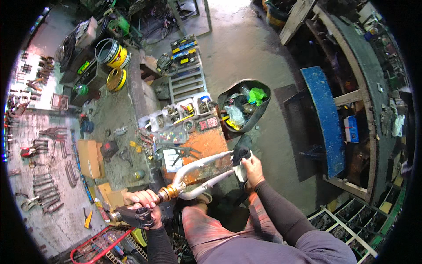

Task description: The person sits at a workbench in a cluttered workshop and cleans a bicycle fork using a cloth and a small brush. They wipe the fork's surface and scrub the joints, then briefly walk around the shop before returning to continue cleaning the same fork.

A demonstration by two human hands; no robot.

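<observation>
A two-legged silver metal fork (198, 166) lies across in front of me, its legs reaching to the right. Gold-coloured rings (169, 192) sit around it where the legs join a darker shaft. My left hand (143, 201) is closed around the shaft just left of these rings. A black piece (134, 216) sits against that hand; I cannot tell its kind. At the far ends of the legs, my right hand (252, 170) is closed on a black and white rag (241, 152) that covers the tips.
An orange-topped workbench (206, 147) holds small parts bins (173, 113) and black pliers (183, 155). Beyond stands a black tub (257, 119) of rubbish. A tool board (44, 176) hangs at left. To the right are a blue curved panel (324, 121) and a wooden shelf frame (365, 110).
</observation>
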